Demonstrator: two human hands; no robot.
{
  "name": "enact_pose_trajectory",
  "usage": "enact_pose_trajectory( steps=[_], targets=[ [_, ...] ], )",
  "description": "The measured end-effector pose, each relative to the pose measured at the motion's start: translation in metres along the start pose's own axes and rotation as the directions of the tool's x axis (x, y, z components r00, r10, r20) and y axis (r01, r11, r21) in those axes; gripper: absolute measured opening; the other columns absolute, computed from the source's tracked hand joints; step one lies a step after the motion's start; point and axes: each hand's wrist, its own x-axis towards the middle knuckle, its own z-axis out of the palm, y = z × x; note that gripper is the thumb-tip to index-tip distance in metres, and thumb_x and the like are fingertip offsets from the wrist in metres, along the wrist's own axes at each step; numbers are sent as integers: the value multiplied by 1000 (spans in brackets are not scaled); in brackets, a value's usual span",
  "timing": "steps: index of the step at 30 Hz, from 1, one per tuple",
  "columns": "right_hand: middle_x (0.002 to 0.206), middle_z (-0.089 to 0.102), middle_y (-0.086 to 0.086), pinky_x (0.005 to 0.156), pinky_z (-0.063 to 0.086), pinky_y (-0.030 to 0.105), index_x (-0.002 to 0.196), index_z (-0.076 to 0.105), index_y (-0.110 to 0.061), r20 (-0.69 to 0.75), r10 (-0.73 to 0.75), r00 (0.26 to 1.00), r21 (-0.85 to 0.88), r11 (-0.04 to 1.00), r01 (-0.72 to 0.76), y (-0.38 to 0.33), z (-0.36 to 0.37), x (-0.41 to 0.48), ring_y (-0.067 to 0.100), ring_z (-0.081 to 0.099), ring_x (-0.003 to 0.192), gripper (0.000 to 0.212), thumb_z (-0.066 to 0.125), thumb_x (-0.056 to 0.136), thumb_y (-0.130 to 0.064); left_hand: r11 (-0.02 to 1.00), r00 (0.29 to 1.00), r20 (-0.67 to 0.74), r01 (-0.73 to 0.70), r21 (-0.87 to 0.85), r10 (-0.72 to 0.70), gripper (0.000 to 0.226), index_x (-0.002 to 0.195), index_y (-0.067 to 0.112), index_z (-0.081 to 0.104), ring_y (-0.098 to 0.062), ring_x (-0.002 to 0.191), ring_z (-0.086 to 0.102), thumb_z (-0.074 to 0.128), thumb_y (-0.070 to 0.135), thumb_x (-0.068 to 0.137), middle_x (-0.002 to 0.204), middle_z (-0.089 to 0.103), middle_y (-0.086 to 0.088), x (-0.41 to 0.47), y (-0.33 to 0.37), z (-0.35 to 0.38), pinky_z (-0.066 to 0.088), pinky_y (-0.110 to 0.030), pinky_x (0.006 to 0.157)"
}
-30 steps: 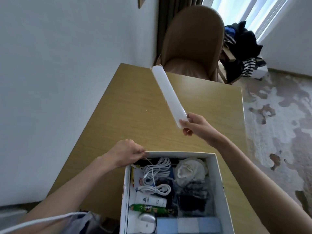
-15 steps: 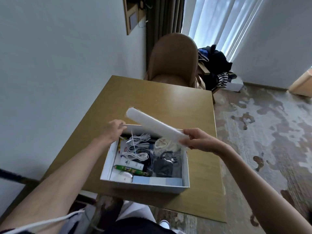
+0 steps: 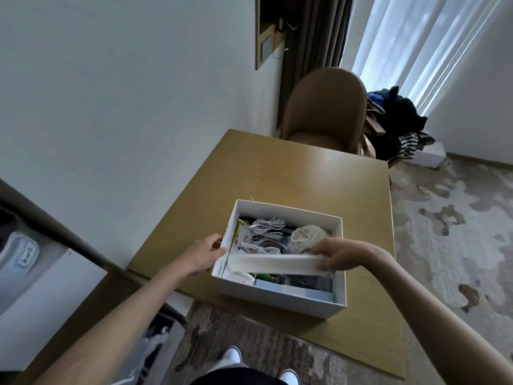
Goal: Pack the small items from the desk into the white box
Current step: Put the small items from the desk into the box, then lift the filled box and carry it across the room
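The white box (image 3: 288,304) stands on the wooden desk (image 3: 305,176), near its front edge. Inside lie coiled white cables (image 3: 265,232), a beige cloth pouch (image 3: 306,236), a green tube and dark items. My right hand (image 3: 340,255) grips one end of a long white bar (image 3: 272,263), which lies flat across the box just above the contents. My left hand (image 3: 206,252) holds the box's left wall.
A brown chair (image 3: 327,112) stands behind the desk, with a pile of dark clothes (image 3: 399,126) to its right. A white wall runs along the left. A bed rail and white furniture sit at lower left. Patterned carpet covers the floor.
My right hand has swung the white bar from upright over the desk down to lie across the box. The view has pulled back and higher. My left hand slid from the box's far corner to its left wall.
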Motion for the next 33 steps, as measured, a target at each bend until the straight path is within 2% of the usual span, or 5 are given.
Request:
enact_pose_trajectory(
  steps=[6,12,18,25,33],
  targets=[
    [90,61,-4,58,42,24,105,60,-21,-255,120,960,-102,983,-150,-5,25,16,18,58,80,19,63,89,-32,991,1000,30,-13,133,9,57,139,17,37,-19,81,62,50,45,91,117,61,-7,9,4,-2,55,-36,69],
    [137,45,13,91,46,43,135,47,-15,-769,320,553,126,924,-361,16,50,5,32,43,122,54,64,88,-35,977,999,36,20,212,-28,52,135,15,37,-15,64,61,51,41,92,105,63,-10,27,20,-2,56,-38,53],
    [127,59,19,78,49,40,134,44,-11,-459,682,569,626,703,-337,15,94,4,31,58,99,46,54,95,-34,968,990,103,71,241,-98,37,128,8,43,-15,73,56,46,20,93,105,58,-8,44,27,3,47,-31,56],
    [100,70,18,73,59,46,96,65,-1,-428,713,555,641,673,-370,30,96,-19,34,67,84,25,49,92,-19,957,997,74,-51,286,31,13,79,20,42,-15,62,50,42,15,91,79,56,-3,44,67,-5,36,-30,49],
    [88,71,16,48,50,28,86,66,-2,-553,709,437,622,700,-351,138,71,-97,25,63,62,22,51,92,-17,960,990,26,-141,243,138,10,97,11,50,-23,69,60,43,14,91,80,59,-5,47,192,47,55,-42,60]
  ],
)
